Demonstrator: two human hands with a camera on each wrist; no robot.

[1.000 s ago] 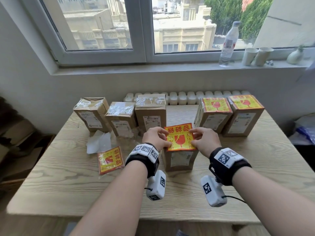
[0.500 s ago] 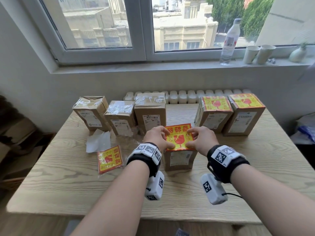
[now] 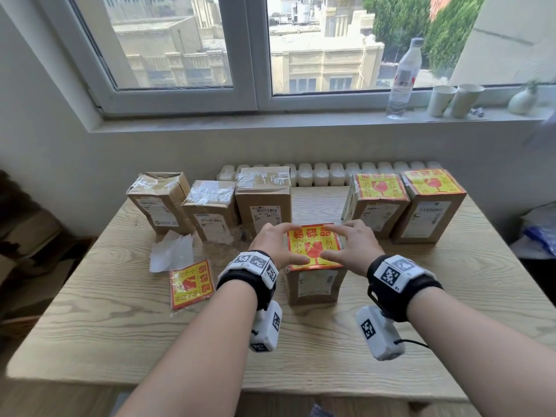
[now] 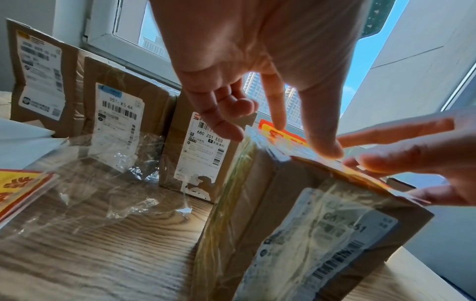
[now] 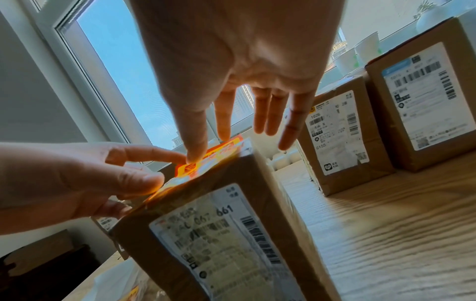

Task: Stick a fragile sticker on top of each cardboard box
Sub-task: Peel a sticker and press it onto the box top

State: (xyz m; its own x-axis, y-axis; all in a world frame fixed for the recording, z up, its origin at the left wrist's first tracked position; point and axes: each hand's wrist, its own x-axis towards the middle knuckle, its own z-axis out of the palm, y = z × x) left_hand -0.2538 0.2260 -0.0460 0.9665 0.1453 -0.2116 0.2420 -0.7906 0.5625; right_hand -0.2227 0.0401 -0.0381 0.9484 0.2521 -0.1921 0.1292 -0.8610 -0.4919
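Observation:
A brown cardboard box (image 3: 314, 285) stands upright at the table's middle with a red-and-yellow fragile sticker (image 3: 313, 245) lying on its top. My left hand (image 3: 281, 243) and right hand (image 3: 340, 243) flank it, thumbs and forefingers stretched out flat on the sticker. In the left wrist view the left thumb presses the sticker (image 4: 283, 136) near the box's (image 4: 296, 224) front edge. The right wrist view shows the right thumb and forefinger touching the sticker (image 5: 206, 160). Three boxes without stickers (image 3: 210, 210) stand back left. Two stickered boxes (image 3: 377, 203) stand back right.
A pack of spare stickers (image 3: 191, 284) lies on the wooden table (image 3: 120, 326) left of my left wrist, with white backing paper (image 3: 171, 251) and crumpled clear film (image 3: 234, 239) behind it. A bottle (image 3: 403, 76) and paper cups (image 3: 454, 100) stand on the windowsill.
Both hands went from pinching the sticker's side edges with curled fingers to laying thumbs and forefingers flat on it. The sticker now lies down on the box top.

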